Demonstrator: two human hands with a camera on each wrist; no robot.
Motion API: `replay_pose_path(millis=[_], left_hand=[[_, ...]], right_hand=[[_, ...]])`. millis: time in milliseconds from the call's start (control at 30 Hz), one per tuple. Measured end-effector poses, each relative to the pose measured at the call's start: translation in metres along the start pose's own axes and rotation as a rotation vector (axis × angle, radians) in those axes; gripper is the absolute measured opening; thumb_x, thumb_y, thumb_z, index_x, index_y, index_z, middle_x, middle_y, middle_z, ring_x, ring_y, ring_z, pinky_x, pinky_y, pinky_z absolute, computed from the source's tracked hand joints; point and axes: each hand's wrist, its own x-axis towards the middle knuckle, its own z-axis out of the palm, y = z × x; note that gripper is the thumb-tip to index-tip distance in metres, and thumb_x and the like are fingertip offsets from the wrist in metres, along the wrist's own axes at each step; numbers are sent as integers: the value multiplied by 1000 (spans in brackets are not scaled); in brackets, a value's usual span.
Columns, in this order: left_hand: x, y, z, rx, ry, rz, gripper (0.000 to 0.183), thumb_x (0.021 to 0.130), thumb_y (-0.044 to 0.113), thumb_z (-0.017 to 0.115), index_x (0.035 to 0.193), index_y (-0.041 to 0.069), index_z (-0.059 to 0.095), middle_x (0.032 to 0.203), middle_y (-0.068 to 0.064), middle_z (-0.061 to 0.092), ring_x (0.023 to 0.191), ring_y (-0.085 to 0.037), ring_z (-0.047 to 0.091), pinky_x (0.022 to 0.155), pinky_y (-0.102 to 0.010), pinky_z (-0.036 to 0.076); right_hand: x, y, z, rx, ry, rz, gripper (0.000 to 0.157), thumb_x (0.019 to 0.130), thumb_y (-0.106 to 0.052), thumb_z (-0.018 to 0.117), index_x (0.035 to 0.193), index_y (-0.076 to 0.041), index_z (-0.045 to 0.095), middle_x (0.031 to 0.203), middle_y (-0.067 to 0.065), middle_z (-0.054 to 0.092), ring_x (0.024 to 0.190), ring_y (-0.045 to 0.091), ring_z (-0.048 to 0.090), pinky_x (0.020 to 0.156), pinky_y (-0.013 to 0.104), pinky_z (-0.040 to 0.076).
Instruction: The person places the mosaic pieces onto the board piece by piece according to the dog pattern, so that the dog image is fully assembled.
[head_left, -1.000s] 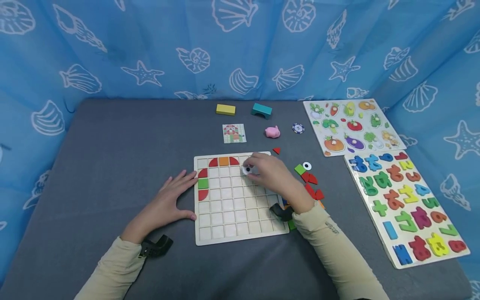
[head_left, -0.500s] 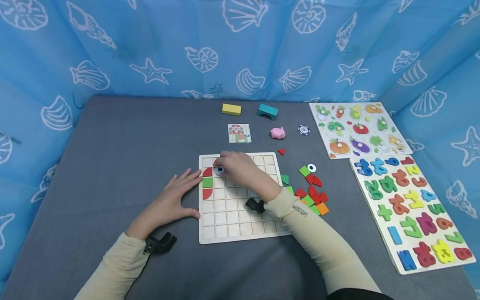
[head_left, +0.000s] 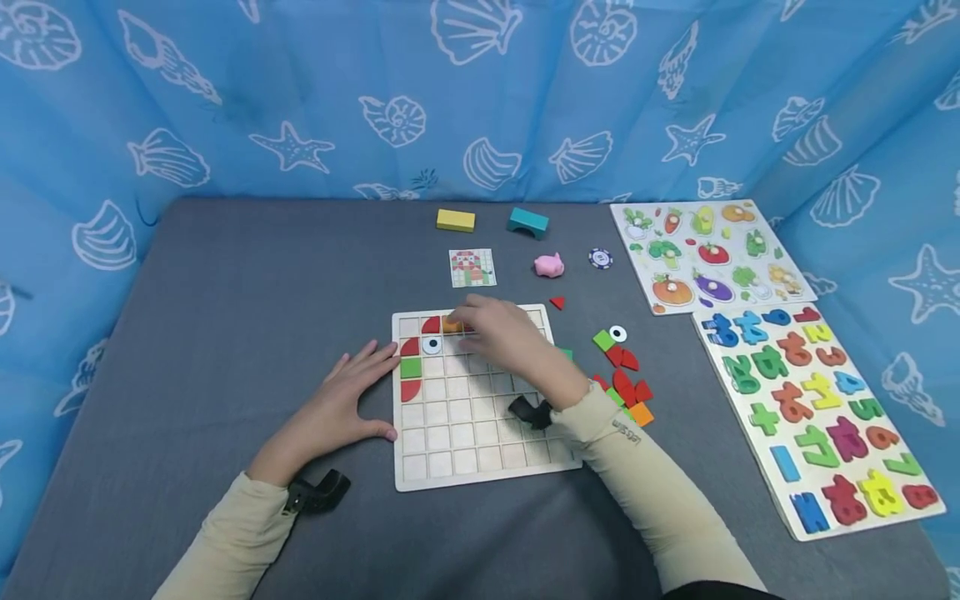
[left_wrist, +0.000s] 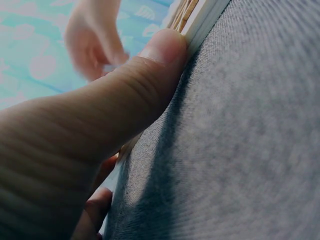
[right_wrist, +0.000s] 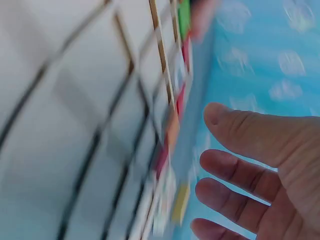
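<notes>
A white wooden grid board (head_left: 491,433) lies on the grey table. My left hand (head_left: 337,408) rests at its left edge, fingers spread, thumb against the rim; in the left wrist view the thumb (left_wrist: 162,47) presses the board's side. My right hand (head_left: 504,333) hovers over the top rows with nothing in its fingers; in the right wrist view the fingers (right_wrist: 230,165) are apart and loosely bent. A white tile with a dark-centred ring (head_left: 432,344) sits in a cell of the second row. Red quarter-round tiles (head_left: 410,391), a green square (head_left: 411,367) and an orange square (head_left: 452,326) fill cells nearby.
Loose red, green and orange tiles (head_left: 622,383) lie right of the board, with another ringed tile (head_left: 617,333). Behind stand a pattern card (head_left: 472,267), pink pig (head_left: 549,265), poker chip (head_left: 600,258), yellow block (head_left: 455,220) and teal arch (head_left: 528,222). Vegetable (head_left: 712,258) and number puzzles (head_left: 817,417) lie right.
My right hand has carried the ringed white tile leftward, let it go in a second-row cell, and drawn back to the right. My left hand has stayed at the board's edge.
</notes>
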Motion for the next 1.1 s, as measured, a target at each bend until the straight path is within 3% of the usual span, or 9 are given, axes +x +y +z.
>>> replay_pose_path(millis=[133,333,433,567,767,933,1100], left_hand=[[0,0,1,-3,2,4,99,58,56,71,140,18,30,147,3,20,137,-21,6,107,-51,4],[-1,-1,0,2,-1,6,100,58,57,71,140,19,29,147,4,19,137,-20,6,107,-50,4],[-1,-1,0,7,-3,2,100,59,57,70,140,19,28,147,4,19,137,-20,5,107,-51,4],[-2,-2,0,9,-1,0,100,58,58,70,140,19,28,148,5,18,137,-20,5,107,-51,4],[-1,-2,1,7,2,-2,100,58,58,70,140,20,29,147,5,18,137,-20,6,106,-52,4],[-1,-2,2,1,-6,-10,99,59,59,69,140,20,28,147,6,18,137,-19,5,106,-52,4],[0,-1,3,-2,-8,-10,99,59,58,70,140,20,28,147,6,18,137,-19,5,107,-52,4]], right_hand=[[-35,38,-14,26,81,103,30,77,-17,70,106,-12,64,96,3,59,83,17,58,67,34,48],[-86,90,-24,28,111,270,31,78,-14,68,109,-11,63,98,6,57,86,22,56,71,39,47],[-102,107,-23,46,107,315,30,80,-14,66,110,-9,63,99,9,56,88,24,55,75,41,47],[-114,120,-21,54,101,337,28,81,-15,65,108,-8,63,98,10,56,81,22,53,70,39,46],[-108,124,-21,48,69,363,29,81,-17,65,109,-8,63,98,10,56,81,23,53,70,40,46],[-82,125,-20,16,37,371,31,80,-18,66,110,-8,63,97,9,56,86,23,54,76,41,45],[-54,123,-20,-27,18,420,31,79,-26,67,104,-9,65,94,8,59,84,23,54,72,40,45]])
